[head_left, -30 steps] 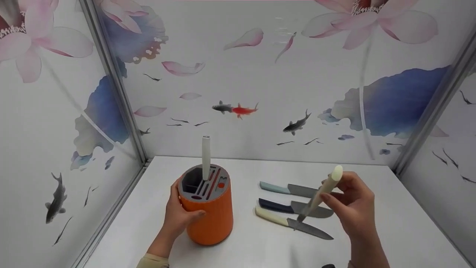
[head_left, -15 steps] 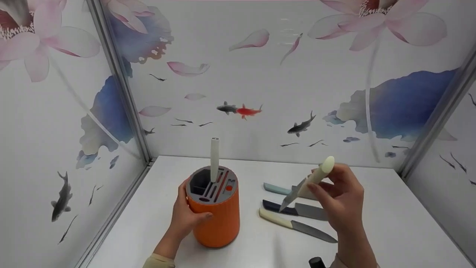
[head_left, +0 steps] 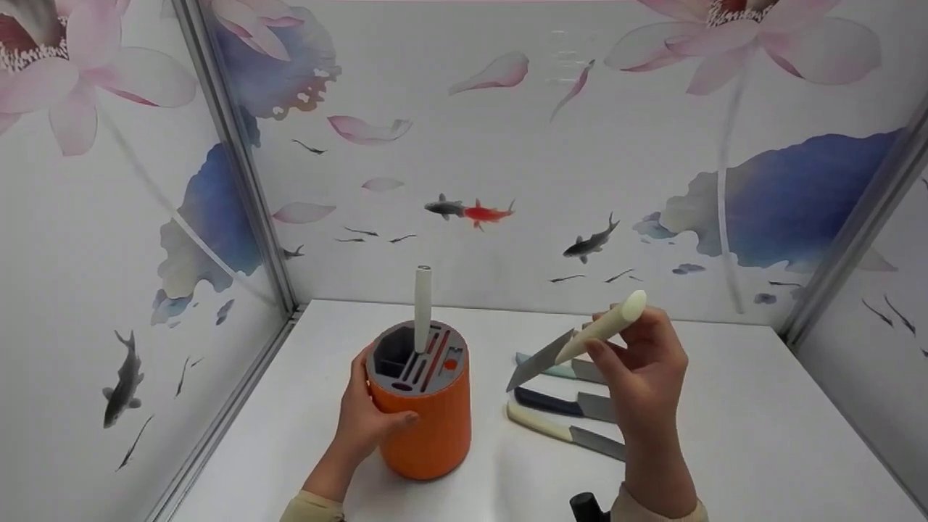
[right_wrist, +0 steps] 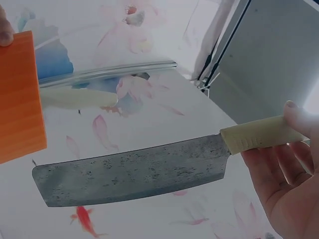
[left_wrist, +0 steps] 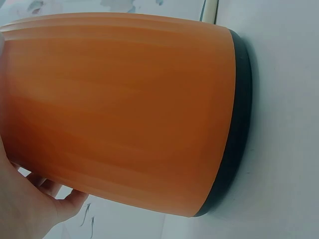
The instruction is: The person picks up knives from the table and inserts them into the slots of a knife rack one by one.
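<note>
An orange, round-bodied knife block (head_left: 428, 438) with a grey slotted top stands upright on the table. My left hand (head_left: 362, 417) grips its left side, thumb across the front. One white-handled item (head_left: 423, 308) stands up from a slot; its lower part is hidden. To the right, my right hand (head_left: 649, 373) holds a cream-handled cleaver (right_wrist: 134, 172) by the handle, above the table. Its broad, nearly rectangular blade points left and down toward the block, apart from it. In the left wrist view, the orange wall and dark base of the block fill most of the picture.
Three knives lie on the white table (head_left: 747, 435) under the right hand: one teal-handled (head_left: 554, 366), one navy-handled (head_left: 547, 402), one cream-handled (head_left: 540, 423). Their blades are partly covered. A black cylindrical object (head_left: 586, 507) shows at the bottom edge. Printed panels enclose the table.
My right hand has moved left and slightly up with the cleaver, whose blade has swung from pointing down to pointing left. My left hand keeps its grip on the knife block.
</note>
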Demonstrator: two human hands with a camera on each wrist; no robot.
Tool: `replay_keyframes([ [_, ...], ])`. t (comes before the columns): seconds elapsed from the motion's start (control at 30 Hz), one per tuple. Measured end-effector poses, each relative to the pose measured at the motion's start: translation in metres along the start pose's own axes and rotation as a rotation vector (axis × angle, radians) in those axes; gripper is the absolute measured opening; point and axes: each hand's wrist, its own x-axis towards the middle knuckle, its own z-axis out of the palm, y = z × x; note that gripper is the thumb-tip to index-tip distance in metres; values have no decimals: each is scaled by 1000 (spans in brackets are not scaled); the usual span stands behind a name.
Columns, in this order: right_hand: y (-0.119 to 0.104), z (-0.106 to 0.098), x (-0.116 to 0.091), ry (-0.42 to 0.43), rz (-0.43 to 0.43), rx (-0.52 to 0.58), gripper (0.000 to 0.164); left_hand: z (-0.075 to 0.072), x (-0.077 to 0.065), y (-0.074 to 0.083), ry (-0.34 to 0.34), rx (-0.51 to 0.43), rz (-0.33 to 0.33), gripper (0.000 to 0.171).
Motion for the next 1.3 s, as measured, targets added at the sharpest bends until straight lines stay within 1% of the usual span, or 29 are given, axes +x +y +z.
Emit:
replay_keyframes([
  [0.17, 1, 14, 12, -14, 13, -32, 41, 1, 1, 0, -5, -6, -4, 117],
  [0.3, 5, 25, 19, -49, 61, -41, 41, -1, 1, -1, -7, -4, -7, 117],
  [0.4, 11, 30, 21, -48, 85, -40, 41, -2, 1, 0, -4, 15, -14, 118],
  [0.57, 18, 36, 25, -35, 78, -35, 42, -1, 1, 1, -14, 33, -26, 118],
  [0.73, 23, 43, 27, -32, 73, -23, 43, -2, 0, 1, -16, 10, -9, 117],
  [0.83, 26, 45, 26, -15, 68, -4, 43, -2, 0, 1, -19, 6, -4, 117],
  [1.07, 33, 45, 8, 82, 90, 19, 37, -2, -1, 0, -14, 24, -23, 117],
  [1.2, 34, 49, 7, 83, 87, 30, 39, -2, 0, 1, -13, 20, -16, 118],
  [1.3, 34, 54, 8, 59, 77, 53, 44, -4, -1, 0, -14, 36, -7, 119],
])
